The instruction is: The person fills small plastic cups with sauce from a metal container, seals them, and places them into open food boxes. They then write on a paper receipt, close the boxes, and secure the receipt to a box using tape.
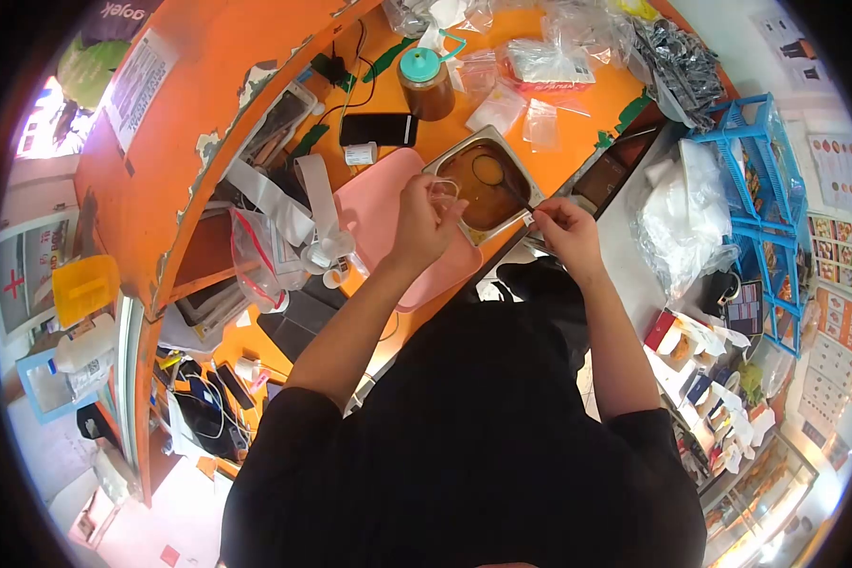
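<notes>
Steel tray (456, 150): 1; left hand (424, 225) pinches 1 bag (445, 192); right hand (565, 230) grips 1 spoon (511, 192)

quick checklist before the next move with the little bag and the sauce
1. Small clear bag gripped in the left hand, above the metal tray's near edge: ok.
2. Bag mouth open: cannot tell, too small and clear.
3. Right hand pinching the end of the spoon, which appears to reach into the tray: ok.
4. Brown sauce in the tray: ok.
5. Spoon bowl loaded: cannot tell, it sits under the sauce.
6. Phone apart from the tray: ok.
</notes>
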A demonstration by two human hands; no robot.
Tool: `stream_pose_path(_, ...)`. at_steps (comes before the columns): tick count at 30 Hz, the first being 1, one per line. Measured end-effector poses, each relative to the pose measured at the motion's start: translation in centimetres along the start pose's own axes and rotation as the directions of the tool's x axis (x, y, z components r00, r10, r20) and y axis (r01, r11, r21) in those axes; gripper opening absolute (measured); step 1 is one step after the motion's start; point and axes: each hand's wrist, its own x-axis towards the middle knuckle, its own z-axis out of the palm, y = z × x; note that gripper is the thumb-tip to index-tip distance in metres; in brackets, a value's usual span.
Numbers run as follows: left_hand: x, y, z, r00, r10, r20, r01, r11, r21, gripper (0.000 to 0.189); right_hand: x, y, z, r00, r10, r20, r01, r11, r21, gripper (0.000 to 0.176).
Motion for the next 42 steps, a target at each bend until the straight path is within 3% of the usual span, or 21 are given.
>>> stream_pose_path(2,0.4,-0.4,1.2,0.991,0.131,0.003,-0.131,0.986,0.106,0.056,-0.6,-1.5,-0.1,1.000,-0.015,-0.023,0.015,1.000,-0.003,0.014)
stream_pose_path(9,1.4,1.5,3.2,0.993,0.110,0.038,-0.113,0.989,0.092,0.059,-2.0,-4.8,0.0,0.980,-0.191,-0.050,0.179,0.965,-0.194,0.011)
stream_pose_path(11,1.9,1.5,3.5,0.986,0.166,0.029,-0.168,0.982,0.085,0.062,-2.2,-5.6,0.2,0.974,-0.220,-0.056,0.200,0.949,-0.245,0.010)
stream_pose_path(14,2.5,2.4,3.5,0.971,0.239,-0.014,-0.237,0.966,0.103,0.063,-2.3,-6.2,0.5,0.939,-0.339,-0.051,0.298,0.882,-0.365,0.010)
stream_pose_path(18,2.8,3.7,3.0,0.973,0.232,-0.022,-0.226,0.962,0.153,0.064,-2.4,-6.9,1.0,0.876,-0.481,-0.045,0.404,0.781,-0.476,0.011)
stream_pose_path(20,3.1,3.3,2.9,0.969,0.245,-0.020,-0.243,0.967,0.077,0.064,-2.5,-7.4,1.2,0.855,-0.518,-0.033,0.432,0.745,-0.508,0.011)
stream_pose_path(22,3.3,2.9,2.9,0.967,0.252,-0.027,-0.249,0.965,0.087,0.063,-2.3,-7.9,1.4,0.767,-0.641,0.009,0.524,0.618,-0.586,0.010)
stream_pose_path(27,3.2,4.7,2.2,0.963,0.271,-0.014,-0.261,0.939,0.223,0.062,-2.3,-8.8,1.6,0.740,-0.670,0.061,0.540,0.536,-0.649,0.011)
stream_pose_path(29,3.2,4.6,2.7,0.988,0.146,-0.042,-0.146,0.989,0.007,0.057,-2.3,-8.9,0.9,0.735,-0.670,0.102,0.525,0.467,-0.711,0.010)
stream_pose_path(30,2.4,4.2,3.7,0.984,0.010,0.178,0.033,0.970,-0.240,0.036,-2.6,-8.7,0.4,0.727,-0.674,0.129,0.519,0.417,-0.746,0.009)
stream_pose_path(31,3.0,4.7,3.3,0.943,-0.011,0.333,0.271,0.604,-0.749,0.024,-2.6,-8.1,0.4,0.711,-0.698,0.091,0.516,0.428,-0.742,0.008)
stream_pose_path(32,3.5,5.2,3.0,0.877,-0.032,0.479,0.479,-0.020,-0.878,0.016,-2.3,-8.2,0.5,0.667,-0.737,0.106,0.548,0.389,-0.741,0.008)
stream_pose_path(33,3.4,5.5,3.4,0.987,0.019,0.159,0.112,0.633,-0.766,0.027,-2.0,-7.6,0.0,0.690,-0.715,0.108,0.559,0.433,-0.707,0.009)
stream_pose_path(34,3.2,5.5,3.2,0.986,0.169,0.009,-0.147,0.878,-0.456,0.034,-1.9,-7.8,0.0,0.704,-0.698,0.127,0.582,0.467,-0.666,0.014)
stream_pose_path(35,3.1,5.2,3.0,0.939,0.312,-0.142,-0.318,0.948,-0.022,0.042,-2.1,-7.5,0.1,0.690,-0.719,0.086,0.589,0.488,-0.644,0.010)
stream_pose_path(36,3.4,5.3,2.9,0.901,0.389,-0.192,-0.365,0.919,0.146,0.043,-2.0,-7.5,-0.5,0.686,-0.722,0.091,0.598,0.488,-0.636,0.011)
stream_pose_path(37,3.2,4.9,2.9,0.884,0.413,-0.218,-0.383,0.909,0.167,0.043,-2.3,-7.1,-0.8,0.776,-0.630,0.020,0.517,0.618,-0.593,0.010)
stream_pose_path(38,3.1,4.1,3.1,0.906,0.383,-0.182,-0.357,0.920,0.163,0.045,-2.2,-6.3,-1.6,0.757,-0.652,0.036,0.541,0.596,-0.594,0.010)
stream_pose_path(40,3.6,3.3,3.1,0.914,0.373,-0.160,-0.348,0.923,0.162,0.047,-0.9,-4.1,-2.3,0.882,-0.462,-0.094,0.355,0.782,-0.512,0.010)
stream_pose_path(42,3.5,3.3,2.8,0.948,0.294,-0.122,-0.283,0.954,0.101,0.045,-0.7,-2.8,-2.3,0.899,-0.434,-0.061,0.319,0.742,-0.590,0.012)
